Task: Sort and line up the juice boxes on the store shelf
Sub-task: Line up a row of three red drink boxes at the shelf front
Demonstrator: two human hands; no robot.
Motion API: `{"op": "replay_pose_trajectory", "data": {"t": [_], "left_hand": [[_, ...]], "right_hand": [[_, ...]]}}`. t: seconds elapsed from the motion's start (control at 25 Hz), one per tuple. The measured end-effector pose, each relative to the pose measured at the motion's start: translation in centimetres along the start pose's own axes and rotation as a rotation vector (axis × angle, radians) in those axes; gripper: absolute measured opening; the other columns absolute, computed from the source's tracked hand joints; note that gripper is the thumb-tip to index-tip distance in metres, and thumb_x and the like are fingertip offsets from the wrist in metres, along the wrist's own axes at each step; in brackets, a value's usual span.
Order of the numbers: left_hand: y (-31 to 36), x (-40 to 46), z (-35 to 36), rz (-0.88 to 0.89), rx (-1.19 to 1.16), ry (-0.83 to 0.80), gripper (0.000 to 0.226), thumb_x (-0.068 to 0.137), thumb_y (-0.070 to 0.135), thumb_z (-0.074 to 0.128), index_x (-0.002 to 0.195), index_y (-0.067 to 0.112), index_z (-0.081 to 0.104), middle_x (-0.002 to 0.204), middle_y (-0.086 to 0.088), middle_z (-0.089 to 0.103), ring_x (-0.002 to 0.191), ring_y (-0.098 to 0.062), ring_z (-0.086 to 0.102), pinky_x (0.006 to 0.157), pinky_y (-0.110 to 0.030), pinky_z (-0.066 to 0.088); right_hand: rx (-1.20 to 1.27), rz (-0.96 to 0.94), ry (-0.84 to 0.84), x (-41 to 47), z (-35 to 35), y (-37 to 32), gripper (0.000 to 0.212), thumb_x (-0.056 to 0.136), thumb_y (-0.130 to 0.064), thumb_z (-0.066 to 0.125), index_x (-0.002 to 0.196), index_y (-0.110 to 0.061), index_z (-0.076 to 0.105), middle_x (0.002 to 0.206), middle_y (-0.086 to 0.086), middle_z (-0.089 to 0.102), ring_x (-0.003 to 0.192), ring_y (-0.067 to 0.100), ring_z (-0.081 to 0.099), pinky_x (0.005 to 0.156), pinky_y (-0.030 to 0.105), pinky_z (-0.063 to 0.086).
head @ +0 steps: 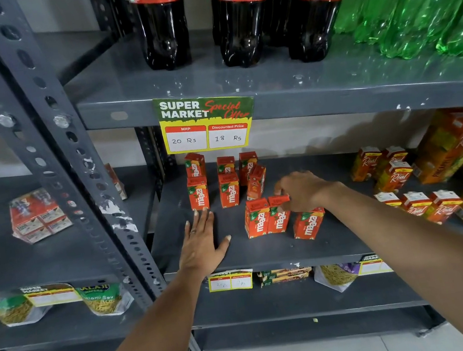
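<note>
A single wide-angle view from a camera worn on the person's head, looking forward and down at a grey metal shelf (266, 248) at close range. Both forearms enter from the bottom edge and reach away from the lens, the left hand (202, 245) near centre and the right hand (302, 191) slightly beyond it. The middle shelf fills the centre of the frame. The shelf above, with cola bottles (241, 13), runs along the top edge, and the floor shows at the bottom. Straight lines bow toward the edges. No second view is given.
</note>
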State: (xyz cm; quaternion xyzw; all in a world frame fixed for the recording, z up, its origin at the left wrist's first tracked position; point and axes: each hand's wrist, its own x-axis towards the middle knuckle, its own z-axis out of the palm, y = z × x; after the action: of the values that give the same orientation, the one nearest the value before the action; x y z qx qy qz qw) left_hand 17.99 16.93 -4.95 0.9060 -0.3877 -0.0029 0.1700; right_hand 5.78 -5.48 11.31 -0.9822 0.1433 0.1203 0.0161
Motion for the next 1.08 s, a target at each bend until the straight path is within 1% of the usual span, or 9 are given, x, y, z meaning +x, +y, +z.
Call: {"op": "replay_pose_trajectory", "data": {"t": [0.12,0.32,0.44,0.52,0.64,0.72,0.8,0.92,1.08], "left_hand": [[0.0,0.0,0.0,0.008,-0.006,0.007,0.080,0.092,0.060,0.038,0.152,0.012,0.016,0.163,-0.004,0.007,0.149,-0.018,-0.003,0.119,-0.038,-0.007],[0.8,0.0,-0.5,0.136,0.068,-0.003,0.065,0.099,0.046,0.034,0.152,0.012,0.017,0.162,-0.005,0.011,0.149,-0.020,0.002,0.117,-0.037,-0.008],[2.2,0.3,-0.8,0.227,-0.143,-0.070,0.067,0.095,0.023,0.048,0.153,0.018,0.013,0.161,-0.004,0.015,0.148,-0.022,0.012,0.119,-0.033,0.005],[3.4,1.0,-1.4,0.102,-0.496,-0.189,0.088,0.082,0.016,0.067,0.152,0.026,0.014,0.157,0.002,0.026,0.143,-0.018,0.025,0.113,-0.029,0.022],[5.3,2.1,-1.6,-0.031,-0.767,-0.223,0.102,0.064,0.026,0.088,0.147,0.029,0.028,0.140,0.010,0.045,0.125,-0.006,0.040,0.103,-0.029,0.032],[6.4,3.0,-1.7,-0.091,-0.830,-0.218,0.089,0.059,0.027,0.092,0.134,0.026,0.046,0.129,0.010,0.057,0.113,-0.005,0.051,0.097,-0.030,0.039],[7.0,4.0,-1.8,-0.130,-0.861,-0.264,0.068,0.059,0.021,0.092,0.119,0.020,0.058,0.118,0.004,0.067,0.105,-0.010,0.062,0.094,-0.035,0.048],[7.3,5.0,-2.1,-0.157,-0.858,-0.330,0.056,0.062,0.015,0.090,0.111,0.013,0.063,0.109,-0.002,0.070,0.099,-0.016,0.067,0.091,-0.035,0.052],[7.8,5.6,-1.9,-0.205,-0.880,-0.349,0.054,0.062,0.016,0.090,0.110,0.014,0.064,0.107,-0.001,0.071,0.091,-0.010,0.066,0.083,-0.028,0.051]], "right_hand": [[0.099,0.017,-0.024,0.2,0.1,0.8,0.065,0.080,-0.045,0.073,0.137,-0.025,0.049,0.143,0.002,0.052,0.130,0.025,0.048,0.111,0.048,0.033],[0.617,0.122,0.006,-2.4,1.2,4.8,0.118,0.053,-0.055,0.089,0.148,-0.042,0.022,0.161,-0.005,0.021,0.144,0.023,0.028,0.112,0.045,0.035],[0.834,0.218,-0.024,-4.5,3.4,6.5,0.127,0.052,-0.038,0.095,0.151,-0.037,0.015,0.159,-0.005,0.025,0.143,0.024,0.031,0.113,0.044,0.035],[1.015,0.279,0.017,-5.4,5.3,6.3,0.123,0.059,-0.013,0.092,0.153,-0.025,0.013,0.152,0.001,0.038,0.140,0.026,0.038,0.105,0.036,0.040],[1.171,0.272,0.054,-5.4,8.3,5.2,0.082,0.062,0.002,0.088,0.131,-0.016,0.047,0.120,0.003,0.065,0.119,0.027,0.059,0.094,0.035,0.051],[1.187,0.328,0.078,-4.7,9.5,4.5,0.056,0.063,-0.001,0.088,0.113,-0.013,0.064,0.109,0.009,0.071,0.106,0.027,0.066,0.095,0.042,0.051],[1.238,0.355,0.085,-3.5,10.2,4.3,0.045,0.063,-0.003,0.088,0.104,-0.010,0.070,0.102,0.010,0.074,0.100,0.028,0.069,0.094,0.043,0.053],[1.228,0.267,0.031,-2.0,10.1,4.4,0.042,0.063,-0.006,0.089,0.101,-0.014,0.073,0.099,0.006,0.077,0.096,0.022,0.071,0.093,0.042,0.054],[1.263,0.139,0.012,-0.7,10.2,4.7,0.041,0.068,-0.002,0.085,0.106,-0.012,0.073,0.102,0.007,0.076,0.098,0.022,0.071,0.090,0.038,0.056]]}}
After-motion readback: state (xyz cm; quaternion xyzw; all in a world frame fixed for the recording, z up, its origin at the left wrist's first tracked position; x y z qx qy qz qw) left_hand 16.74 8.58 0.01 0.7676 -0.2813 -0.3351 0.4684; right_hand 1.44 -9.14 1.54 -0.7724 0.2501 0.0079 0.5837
